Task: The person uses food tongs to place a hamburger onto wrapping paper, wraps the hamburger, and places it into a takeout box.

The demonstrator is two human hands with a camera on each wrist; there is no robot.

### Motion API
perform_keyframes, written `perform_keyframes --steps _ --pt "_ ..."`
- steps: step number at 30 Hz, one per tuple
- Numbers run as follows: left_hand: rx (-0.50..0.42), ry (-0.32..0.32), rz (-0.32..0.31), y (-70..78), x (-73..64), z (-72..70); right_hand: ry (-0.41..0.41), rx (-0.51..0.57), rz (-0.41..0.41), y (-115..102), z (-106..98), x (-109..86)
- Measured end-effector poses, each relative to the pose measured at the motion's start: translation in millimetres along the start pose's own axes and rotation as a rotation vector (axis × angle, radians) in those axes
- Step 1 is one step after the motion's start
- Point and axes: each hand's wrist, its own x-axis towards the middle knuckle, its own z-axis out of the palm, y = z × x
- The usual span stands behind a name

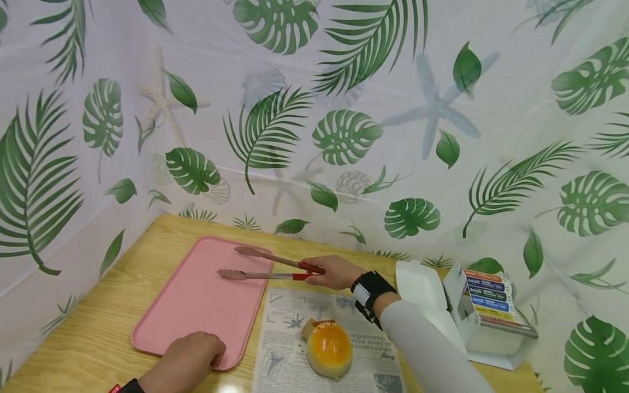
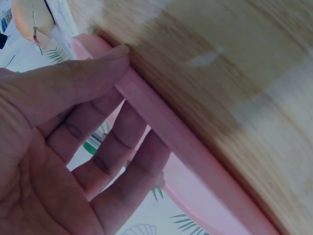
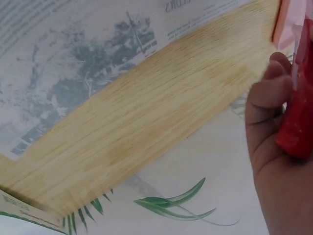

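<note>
My right hand [image 1: 334,272] grips the red handles of a pair of tongs [image 1: 275,274]. The tongs' brown-pink tips are spread apart above the far part of a pink tray [image 1: 201,300]. In the right wrist view, fingers curl round one red handle [image 3: 296,117]. My left hand [image 1: 189,357] holds the tray's near edge; the left wrist view has the thumb on the outside of the rim [image 2: 166,127] and the fingers on its inner side. On a printed newspaper-style sheet [image 1: 280,327] sits a glossy golden bun [image 1: 330,349], with a smaller brown piece with white drizzle behind it.
An opened white clamshell box [image 1: 421,284] stands right of the printed sheet, partly behind my right forearm. Beside it is a white holder [image 1: 498,338] with several coloured, labelled packets [image 1: 488,297]. Leaf-patterned cloth [image 1: 344,180] hangs behind the wooden table [image 1: 147,262].
</note>
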Motion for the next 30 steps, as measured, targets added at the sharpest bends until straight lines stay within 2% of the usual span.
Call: perform_keyframes --steps 5,9,13,23,27,30 --pt "0.003 0.013 -0.005 1.5 -1.0 -0.6 -0.007 -0.116 0.047 -8 8 18.3" --pt "0.008 0.019 -0.001 2.5 -1.8 0.3 0.007 -0.118 0.077 -14 13 27.5" --pt "0.021 0.034 0.01 2.6 -2.3 0.9 0.026 -0.089 0.064 -16 17 30.1" --pt "0.043 0.044 -0.02 4.0 -1.4 1.8 0.144 -0.051 0.073 3 29 19.0" --pt "0.062 0.054 -0.032 5.1 -1.6 2.8 0.152 0.0 0.055 13 29 10.5" --pt "0.067 0.056 -0.035 6.2 -2.1 3.1 0.153 0.047 0.074 20 24 -3.0"
